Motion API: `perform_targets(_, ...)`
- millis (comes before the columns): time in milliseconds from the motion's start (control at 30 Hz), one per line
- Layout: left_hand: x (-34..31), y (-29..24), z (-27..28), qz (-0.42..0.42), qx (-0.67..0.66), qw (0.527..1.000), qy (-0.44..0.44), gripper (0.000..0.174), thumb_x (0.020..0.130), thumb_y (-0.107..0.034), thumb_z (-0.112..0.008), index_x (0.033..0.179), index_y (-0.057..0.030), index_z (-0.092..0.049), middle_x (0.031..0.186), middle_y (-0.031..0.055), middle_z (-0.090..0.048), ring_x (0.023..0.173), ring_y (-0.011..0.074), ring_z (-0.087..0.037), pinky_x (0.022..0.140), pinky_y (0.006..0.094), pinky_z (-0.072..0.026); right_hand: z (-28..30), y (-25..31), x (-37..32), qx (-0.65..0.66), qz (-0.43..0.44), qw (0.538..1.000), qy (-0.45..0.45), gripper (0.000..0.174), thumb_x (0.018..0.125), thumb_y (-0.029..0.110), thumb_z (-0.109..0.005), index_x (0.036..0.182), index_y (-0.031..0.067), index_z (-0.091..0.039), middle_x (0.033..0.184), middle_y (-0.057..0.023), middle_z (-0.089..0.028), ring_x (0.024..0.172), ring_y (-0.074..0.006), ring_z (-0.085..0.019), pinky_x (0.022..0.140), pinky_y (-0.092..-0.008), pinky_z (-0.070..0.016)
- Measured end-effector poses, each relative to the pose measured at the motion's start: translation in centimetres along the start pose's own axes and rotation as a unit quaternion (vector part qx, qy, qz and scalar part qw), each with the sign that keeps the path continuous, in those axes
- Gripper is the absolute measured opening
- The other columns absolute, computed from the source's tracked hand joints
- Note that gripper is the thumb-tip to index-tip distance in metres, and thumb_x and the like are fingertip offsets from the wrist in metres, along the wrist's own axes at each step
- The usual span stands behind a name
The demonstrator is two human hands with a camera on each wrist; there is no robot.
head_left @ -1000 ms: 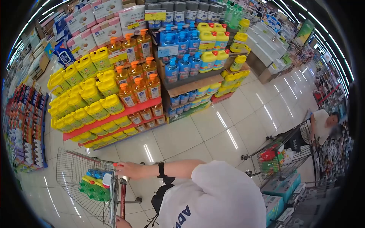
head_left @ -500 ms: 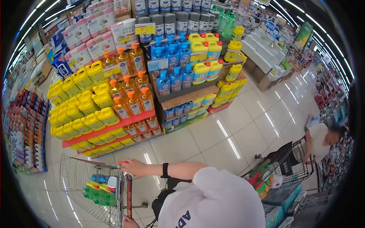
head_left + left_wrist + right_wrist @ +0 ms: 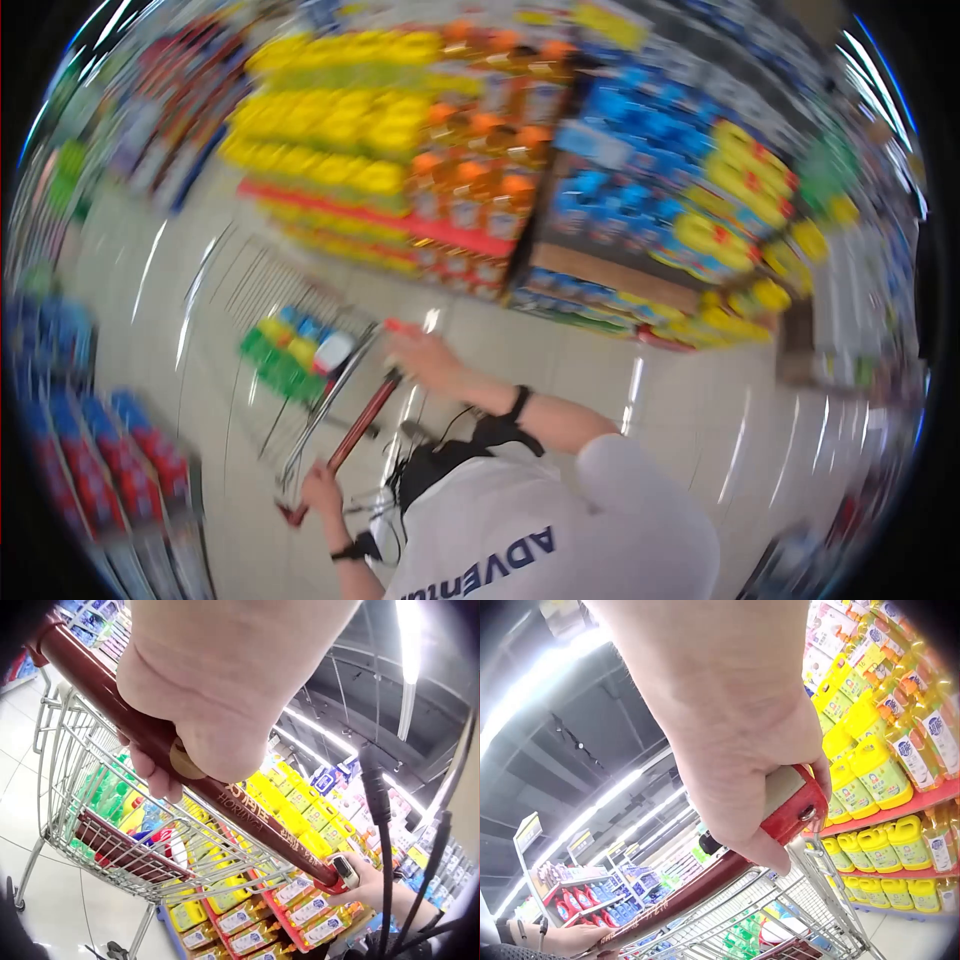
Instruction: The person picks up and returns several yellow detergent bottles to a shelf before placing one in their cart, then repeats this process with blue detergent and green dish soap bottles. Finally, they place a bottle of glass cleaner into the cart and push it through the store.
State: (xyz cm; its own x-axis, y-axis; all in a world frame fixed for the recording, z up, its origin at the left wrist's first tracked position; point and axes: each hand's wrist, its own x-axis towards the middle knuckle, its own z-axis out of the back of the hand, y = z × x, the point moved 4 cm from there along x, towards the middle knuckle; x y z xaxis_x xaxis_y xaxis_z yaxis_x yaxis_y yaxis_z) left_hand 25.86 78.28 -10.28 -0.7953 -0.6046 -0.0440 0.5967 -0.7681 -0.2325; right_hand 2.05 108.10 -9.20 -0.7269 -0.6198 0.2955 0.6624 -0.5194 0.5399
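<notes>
The cart's dark red handlebar (image 3: 362, 425) runs diagonally in the head view. My left hand (image 3: 322, 490) grips its near end; in the left wrist view the fingers of the left hand (image 3: 199, 724) wrap around the bar (image 3: 247, 814). At the other end, my right hand (image 3: 428, 360) holds the red corner piece, and the right wrist view has the right hand (image 3: 742, 765) curled over that red piece (image 3: 799, 806). Inside the wire cart (image 3: 82, 761) lie green bottles (image 3: 280, 368), blue and yellow bottles, and a white-topped container (image 3: 334, 352).
Beyond the cart stands a display of yellow jugs (image 3: 340, 120), orange-capped bottles (image 3: 475, 185) and blue bottles (image 3: 630, 205). Shelves with red items (image 3: 125, 455) are at the lower left. Tiled floor (image 3: 560, 365) shows between the cart and the display. The head view is blurred.
The head view has swung round, and the display now lies further right. The cart and both hands appear turned and higher in view. The left hand is more visible; the other shopper is out of sight.
</notes>
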Motion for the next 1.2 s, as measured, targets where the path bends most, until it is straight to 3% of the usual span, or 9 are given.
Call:
perform_targets(33, -0.7, -1.2, 0.0, 0.034, 0.023, 0.999, 0.001, 0.053, 0.098, -0.044, -0.048, 0.077, -0.0014, -0.070, 0.071, 0.0232, -0.065, 0.069, 0.0434, -0.064, 0.063, 0.0547, -0.0455, 0.6, -0.5, -0.8, -0.025, 0.002, 1.000, -0.012, 0.042, 0.074, 0.003, -0.061, 0.115, 0.0093, -0.057, 0.118, -0.0171, -0.055, 0.110, -0.0405, -0.052, 0.086, -0.0456, -0.0512)
perform_targets(67, -1.4, -2.6, 0.2, 0.031, 0.005, 0.999, 0.009, 0.051, 0.098, -0.044, -0.048, 0.075, -0.0038, -0.070, 0.070, 0.0209, -0.065, 0.067, 0.0423, -0.063, 0.061, 0.0524, -0.0458, 3.1, 0.0, -1.0, -0.065, 0.020, 0.997, -0.029, 0.049, 0.072, 0.001, -0.062, 0.120, 0.0086, -0.057, 0.121, -0.0158, -0.054, 0.112, -0.0396, -0.051, 0.088, -0.0431, -0.0505)
perform_targets(133, -2.8, -4.8, 0.8, 0.032, -0.007, 0.999, 0.021, 0.048, 0.098, -0.043, -0.048, 0.075, -0.0068, -0.071, 0.071, 0.0193, -0.065, 0.066, 0.0421, -0.063, 0.060, 0.0502, -0.0459, 4.5, -0.6, -1.8, -0.077, -0.012, 0.997, 0.031, 0.063, 0.062, 0.000, -0.070, 0.123, 0.0092, -0.057, 0.124, -0.0130, -0.052, 0.119, -0.0357, -0.048, 0.093, -0.0426, -0.0475)
perform_targets(200, -4.1, -5.9, 1.2, 0.042, -0.031, 0.998, 0.036, 0.048, 0.098, -0.043, -0.048, 0.075, -0.0076, -0.070, 0.070, 0.0186, -0.065, 0.067, 0.0415, -0.062, 0.060, 0.0495, -0.0458, 6.8, -0.4, -2.3, -0.046, -0.037, 0.997, 0.046, 0.065, 0.061, -0.003, -0.069, 0.123, 0.0098, -0.056, 0.122, -0.0111, -0.053, 0.117, -0.0354, -0.048, 0.094, -0.0425, -0.0475)
perform_targets(500, -8.6, -9.2, 1.5, -0.017, -0.130, 0.984, 0.122, 0.043, 0.097, -0.042, -0.053, 0.076, -0.0073, -0.067, 0.069, 0.0161, -0.064, 0.068, 0.0382, -0.062, 0.061, 0.0465, -0.0467, 10.1, -2.2, -5.3, -0.065, 0.000, 0.996, 0.057, 0.064, 0.060, -0.005, -0.068, 0.121, 0.0083, -0.056, 0.122, -0.0100, -0.052, 0.117, -0.0350, -0.048, 0.096, -0.0420, -0.0463)
perform_targets(800, -12.8, -10.3, 2.0, -0.054, -0.121, 0.989, 0.071, 0.042, 0.096, -0.040, -0.054, 0.076, -0.0065, -0.067, 0.070, 0.0164, -0.064, 0.070, 0.0384, -0.063, 0.060, 0.0470, -0.0468, 11.6, -1.5, -9.0, -0.080, -0.001, 0.994, 0.074, 0.070, 0.061, -0.003, -0.070, 0.127, 0.0085, -0.052, 0.124, -0.0114, -0.051, 0.119, -0.0355, -0.047, 0.100, -0.0426, -0.0448)
perform_targets(1067, -16.1, -10.1, 1.7, -0.026, -0.109, 0.992, 0.054, 0.043, 0.094, -0.040, -0.057, 0.070, -0.0051, -0.064, 0.068, 0.0164, -0.063, 0.067, 0.0380, -0.062, 0.060, 0.0485, -0.0459, 11.9, -0.6, -12.7, -0.080, 0.007, 0.995, 0.062, 0.069, 0.060, -0.003, -0.070, 0.126, 0.0093, -0.053, 0.124, -0.0104, -0.051, 0.119, -0.0357, -0.047, 0.099, -0.0432, -0.0453)
perform_targets(1200, -18.2, -10.8, 1.4, -0.012, -0.096, 0.995, -0.012, 0.043, 0.092, -0.038, -0.057, 0.067, -0.0043, -0.065, 0.064, 0.0167, -0.062, 0.064, 0.0370, -0.062, 0.060, 0.0482, -0.0460, 12.3, -0.6, -15.0, -0.059, 0.000, 0.996, 0.064, 0.071, 0.059, -0.002, -0.071, 0.126, 0.0095, -0.052, 0.125, -0.0107, -0.051, 0.119, -0.0373, -0.046, 0.100, -0.0444, -0.0444)
